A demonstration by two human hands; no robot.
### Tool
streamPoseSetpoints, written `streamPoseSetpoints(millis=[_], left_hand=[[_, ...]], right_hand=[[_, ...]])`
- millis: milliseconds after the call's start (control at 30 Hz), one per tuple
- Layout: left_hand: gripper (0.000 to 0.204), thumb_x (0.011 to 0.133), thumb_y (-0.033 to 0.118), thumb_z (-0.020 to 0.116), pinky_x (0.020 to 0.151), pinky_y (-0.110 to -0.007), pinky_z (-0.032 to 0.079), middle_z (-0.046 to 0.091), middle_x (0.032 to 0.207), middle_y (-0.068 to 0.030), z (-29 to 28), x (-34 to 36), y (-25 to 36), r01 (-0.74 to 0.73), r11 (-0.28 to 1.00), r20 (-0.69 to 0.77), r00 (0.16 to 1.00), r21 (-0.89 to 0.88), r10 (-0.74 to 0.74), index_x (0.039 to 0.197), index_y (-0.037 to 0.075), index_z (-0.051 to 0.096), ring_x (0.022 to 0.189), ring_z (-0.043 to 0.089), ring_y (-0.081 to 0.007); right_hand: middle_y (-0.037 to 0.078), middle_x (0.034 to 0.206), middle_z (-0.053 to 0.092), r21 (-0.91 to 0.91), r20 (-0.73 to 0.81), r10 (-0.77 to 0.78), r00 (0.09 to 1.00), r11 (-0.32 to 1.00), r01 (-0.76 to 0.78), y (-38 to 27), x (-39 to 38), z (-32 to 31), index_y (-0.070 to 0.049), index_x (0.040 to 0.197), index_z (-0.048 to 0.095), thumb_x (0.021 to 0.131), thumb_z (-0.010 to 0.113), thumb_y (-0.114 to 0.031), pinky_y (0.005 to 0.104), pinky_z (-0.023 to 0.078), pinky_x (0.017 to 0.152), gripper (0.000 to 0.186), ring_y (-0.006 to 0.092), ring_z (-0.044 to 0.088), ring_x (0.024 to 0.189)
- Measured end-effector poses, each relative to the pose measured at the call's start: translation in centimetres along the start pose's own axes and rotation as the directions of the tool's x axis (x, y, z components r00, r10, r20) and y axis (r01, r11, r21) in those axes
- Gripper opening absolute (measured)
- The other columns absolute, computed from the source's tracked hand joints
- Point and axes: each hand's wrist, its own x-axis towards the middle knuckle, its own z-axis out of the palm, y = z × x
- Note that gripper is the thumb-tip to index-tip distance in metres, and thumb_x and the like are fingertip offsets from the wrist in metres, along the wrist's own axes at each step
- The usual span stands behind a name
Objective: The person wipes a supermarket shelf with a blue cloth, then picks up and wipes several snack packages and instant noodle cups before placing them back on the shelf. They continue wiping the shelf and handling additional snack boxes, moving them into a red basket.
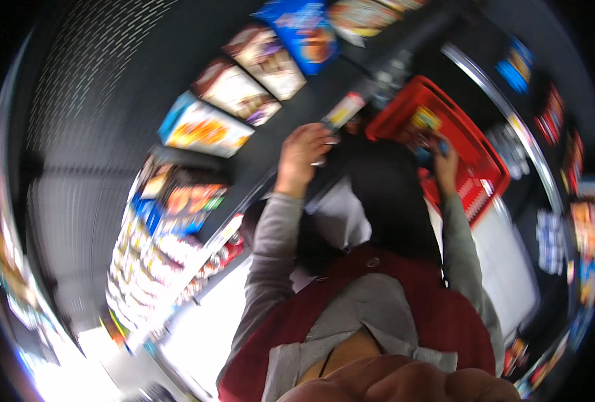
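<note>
My left hand (302, 155) is at the front edge of the shelf (280, 144) on the left, fingers bent over it beside a price label (343, 110). Something shiny shows at its fingers. To the right, my right hand (447, 161) reaches into a red plastic basket (473, 137). Its fingers are curled around something small and bluish, too blurred to name. A yellow package (426, 119) lies in the basket just beyond those fingers. My dark-clad legs partly cover the basket's near left side.
Boxed goods (256, 75) and a blue packet (309, 37) stand on the left shelf. Lower down are several rows of cans or cups (151, 268). Another shelf with a metal edge (535, 151) runs along the right, holding packages. White floor (505, 268) shows below the basket.
</note>
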Motion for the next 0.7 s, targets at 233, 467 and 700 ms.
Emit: streamPoseSetpoints(millis=[233, 467, 700], left_hand=[[0.014, 0.099, 0.010, 0.061, 0.086, -0.027, 0.051, 0.069, 0.101, -0.0067, 0.5, -4.0, 2.2, -0.473, 0.839, -0.202, 0.824, 0.269, 0.529, 0.109, 0.002, 0.063, 0.093, 0.065, -0.0142], [0.019, 0.082, -0.005, 0.064, 0.085, -0.037, 0.050, 0.065, 0.100, -0.0152, -1.4, -13.5, 7.1, -0.317, 0.153, -0.066, 0.267, 0.936, 0.961, 0.101, -0.001, 0.064, 0.095, 0.064, -0.0309], [0.047, 0.083, 0.017, 0.073, 0.104, -0.048, 0.038, 0.060, 0.124, -0.0172, -8.7, -17.4, 16.7, 0.294, -0.289, 0.195, 0.310, 0.911, 0.930, 0.125, 0.003, 0.058, 0.120, 0.053, -0.0373]], right_hand=[[0.005, 0.116, 0.066, 0.118, 0.139, -0.386, 0.912, 0.921, 0.371, -14.9, -1.2, 6.0, -0.002, 0.127, 0.065, 0.101, 0.055, -0.002, 0.0262, 0.050, 0.081, 0.027, 0.0106, 0.059, 0.090], [0.014, 0.108, 0.070, -0.247, 0.563, -0.549, 0.618, 0.602, 0.760, -17.8, -3.5, 9.8, -0.006, 0.121, 0.065, 0.090, 0.063, 0.003, 0.0413, 0.054, 0.084, 0.032, 0.0326, 0.069, 0.100], [0.014, 0.108, 0.069, -0.241, 0.537, -0.529, 0.657, 0.650, 0.721, -17.0, -3.5, 10.1, -0.007, 0.120, 0.064, 0.082, 0.067, 0.009, 0.0428, 0.054, 0.085, 0.042, 0.0328, 0.069, 0.100]])
